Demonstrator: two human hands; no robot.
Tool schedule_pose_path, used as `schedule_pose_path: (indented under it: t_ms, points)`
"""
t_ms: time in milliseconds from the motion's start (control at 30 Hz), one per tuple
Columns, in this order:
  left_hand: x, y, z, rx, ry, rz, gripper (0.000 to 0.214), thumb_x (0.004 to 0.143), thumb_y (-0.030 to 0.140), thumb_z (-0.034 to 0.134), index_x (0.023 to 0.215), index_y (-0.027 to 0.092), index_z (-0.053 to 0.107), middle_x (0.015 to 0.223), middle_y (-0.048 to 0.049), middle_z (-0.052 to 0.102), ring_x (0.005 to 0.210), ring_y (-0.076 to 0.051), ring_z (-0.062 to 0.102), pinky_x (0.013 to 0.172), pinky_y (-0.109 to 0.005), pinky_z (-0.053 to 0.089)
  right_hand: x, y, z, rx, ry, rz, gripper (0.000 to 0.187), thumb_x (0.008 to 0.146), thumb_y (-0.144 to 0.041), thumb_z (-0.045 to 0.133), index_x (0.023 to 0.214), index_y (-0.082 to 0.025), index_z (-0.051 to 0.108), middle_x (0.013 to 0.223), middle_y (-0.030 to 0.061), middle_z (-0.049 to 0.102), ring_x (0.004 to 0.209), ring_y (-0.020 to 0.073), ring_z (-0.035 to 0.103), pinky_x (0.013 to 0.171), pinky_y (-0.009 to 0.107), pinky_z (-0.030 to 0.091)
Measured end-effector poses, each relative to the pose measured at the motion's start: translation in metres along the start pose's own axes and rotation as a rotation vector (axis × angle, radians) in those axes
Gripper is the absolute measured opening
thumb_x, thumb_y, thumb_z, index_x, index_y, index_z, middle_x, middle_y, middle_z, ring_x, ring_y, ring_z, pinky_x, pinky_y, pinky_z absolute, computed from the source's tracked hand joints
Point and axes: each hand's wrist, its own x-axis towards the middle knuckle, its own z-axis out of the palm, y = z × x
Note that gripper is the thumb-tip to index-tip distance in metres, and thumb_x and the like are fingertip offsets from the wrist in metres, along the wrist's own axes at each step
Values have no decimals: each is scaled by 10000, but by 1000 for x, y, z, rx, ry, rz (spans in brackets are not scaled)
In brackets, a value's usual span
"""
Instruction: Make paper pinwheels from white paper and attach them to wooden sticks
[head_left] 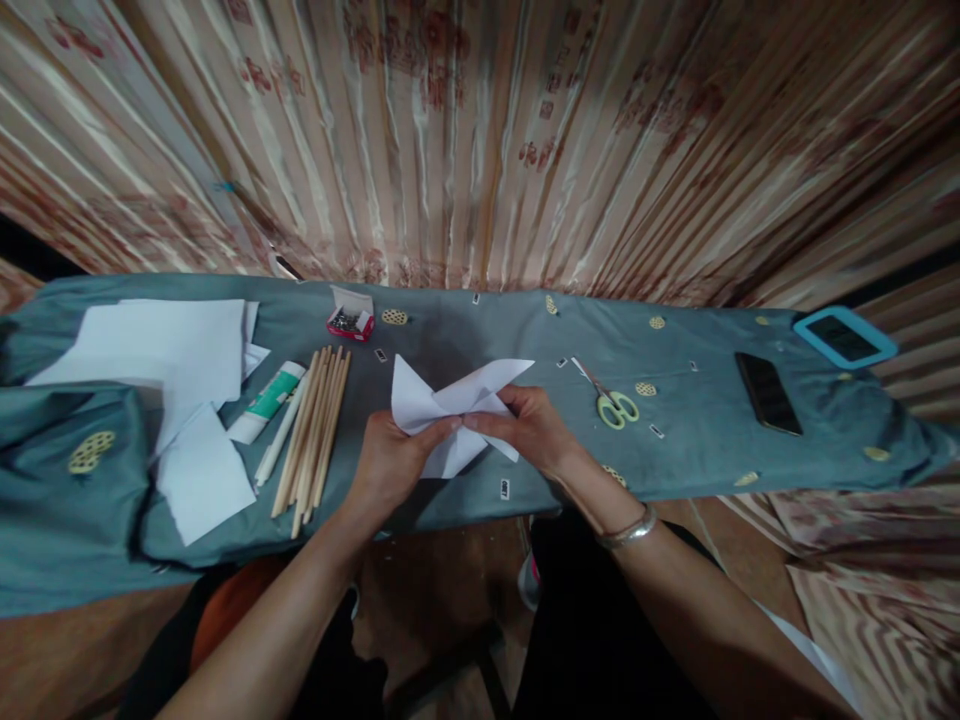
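A white paper pinwheel with folded blades is held just above the cloth-covered table, near its front edge. My left hand grips it from the left, the thumb pressed at the centre. From the right, my right hand pinches the same centre, so both thumbs meet there. Fingers behind the paper are hidden. Left of my hands lies a bundle of wooden sticks. To the right rest scissors with light green handles, blades slightly apart.
White paper sheets, a green-and-white glue tube and a white pen lie left. A small red box of pins stands behind. A black phone and blue-framed device lie right. A curtain hangs behind the table.
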Motion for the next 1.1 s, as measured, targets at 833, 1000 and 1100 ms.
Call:
schedule_pose_path:
  t_ms: [833, 1000, 1100]
  points:
    - [2, 1, -4, -30, -49, 17, 305, 539, 344, 821, 754, 134, 771, 739, -59, 766, 679, -219, 699, 606, -288, 561, 0, 2, -5, -116, 9, -96, 293, 634, -416, 805, 785, -172, 746, 716, 5, 696, 634, 143, 590, 617, 274, 482]
    - [2, 2, -3, -39, -50, 2, 286, 529, 327, 829, 727, 131, 762, 710, -57, 757, 658, -216, 692, 589, -290, 556, -2, 1, -4, -110, -18, -92, 296, 640, -423, 805, 791, -176, 744, 720, 4, 694, 643, 142, 586, 622, 270, 480]
    - [2, 2, -3, -45, -48, -9, 285, 515, 325, 833, 709, 131, 756, 702, -60, 754, 657, -223, 693, 590, -302, 562, -2, -2, -3, -112, -25, -78, 316, 622, -440, 816, 787, -180, 744, 726, 2, 700, 649, 145, 590, 624, 269, 481]
